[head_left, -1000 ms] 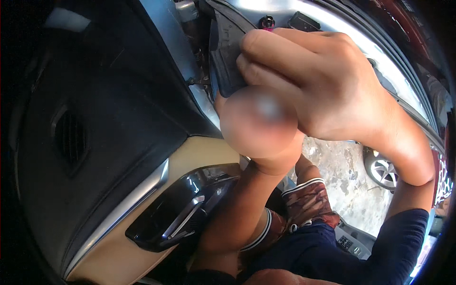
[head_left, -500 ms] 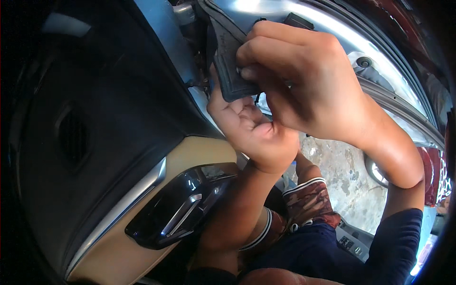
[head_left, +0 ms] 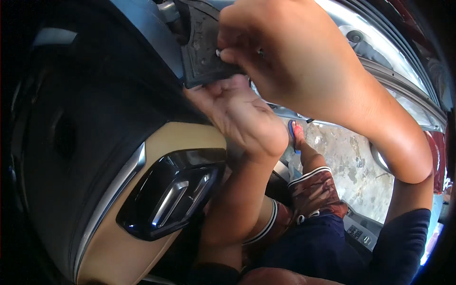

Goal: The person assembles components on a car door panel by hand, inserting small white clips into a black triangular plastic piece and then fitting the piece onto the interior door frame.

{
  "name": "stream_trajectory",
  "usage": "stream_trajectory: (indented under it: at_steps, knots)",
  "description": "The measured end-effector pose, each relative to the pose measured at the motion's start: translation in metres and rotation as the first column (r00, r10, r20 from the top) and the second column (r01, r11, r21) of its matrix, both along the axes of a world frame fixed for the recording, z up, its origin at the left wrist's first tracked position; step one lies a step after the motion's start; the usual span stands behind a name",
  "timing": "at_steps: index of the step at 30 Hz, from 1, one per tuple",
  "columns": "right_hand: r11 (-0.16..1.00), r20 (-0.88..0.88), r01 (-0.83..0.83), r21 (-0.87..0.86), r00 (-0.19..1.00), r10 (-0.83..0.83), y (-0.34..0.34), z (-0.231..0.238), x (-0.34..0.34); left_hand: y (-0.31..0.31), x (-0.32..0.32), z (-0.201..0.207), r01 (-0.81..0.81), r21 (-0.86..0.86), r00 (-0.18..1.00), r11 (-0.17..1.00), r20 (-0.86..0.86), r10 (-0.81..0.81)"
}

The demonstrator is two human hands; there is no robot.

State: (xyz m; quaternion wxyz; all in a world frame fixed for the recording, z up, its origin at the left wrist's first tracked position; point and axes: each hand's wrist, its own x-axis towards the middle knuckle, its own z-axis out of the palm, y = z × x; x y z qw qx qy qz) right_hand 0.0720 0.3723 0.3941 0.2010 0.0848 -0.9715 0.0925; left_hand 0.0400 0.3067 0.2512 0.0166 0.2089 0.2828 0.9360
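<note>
A dark, flat panel with raised ribs and a corner [head_left: 202, 54] sits at the upper middle, against the car's door frame. My left hand [head_left: 242, 111] is under it, palm turned up, with its fingers curled behind the lower edge and partly hidden. Over the panel's right side, my right hand [head_left: 280, 52] is closed, thumb against fingers. A small pale bit [head_left: 218, 52] shows at the thumb tip, too small to name. The right hand covers part of the panel.
A black dashboard [head_left: 95, 95] and a beige door panel [head_left: 107, 251] with a glossy black handle housing [head_left: 147, 204] fill the left. A metal door sill [head_left: 403, 78] curves along the right. Below are my legs and concrete floor [head_left: 351, 161].
Both hands and the panel's end have shifted left and up in the picture. The panel now shows more of its ribbed face. My left hand has flattened somewhat, and a sandalled foot has come into view.
</note>
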Motion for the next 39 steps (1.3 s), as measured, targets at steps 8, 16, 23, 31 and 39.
stream_trajectory:
  at_steps: [8,16,23,31,39]
  knots:
    - [0.986,-0.194,0.062,0.155,0.98,-0.032,0.016,-0.051,-0.022,0.003,-0.027,0.009,0.213,-0.007,0.873,0.977,0.45,-0.187]
    - [0.99,-0.308,-0.074,0.118,0.945,0.107,0.018,-0.051,-0.014,0.0,-0.032,0.008,0.198,0.013,0.867,0.98,0.465,-0.181]
    - [0.994,-0.384,0.021,0.105,0.923,0.021,0.01,-0.058,-0.02,0.003,-0.038,-0.001,0.223,0.094,0.9,0.97,0.363,-0.242]
    - [0.981,-0.411,0.053,0.187,0.911,0.029,0.002,-0.07,-0.023,-0.003,-0.036,-0.008,0.252,0.177,0.846,0.951,0.438,-0.305]
    - [0.996,-0.396,0.049,0.075,0.918,-0.015,0.006,-0.068,-0.012,0.0,-0.038,-0.005,0.297,0.176,0.847,0.939,0.406,-0.344]
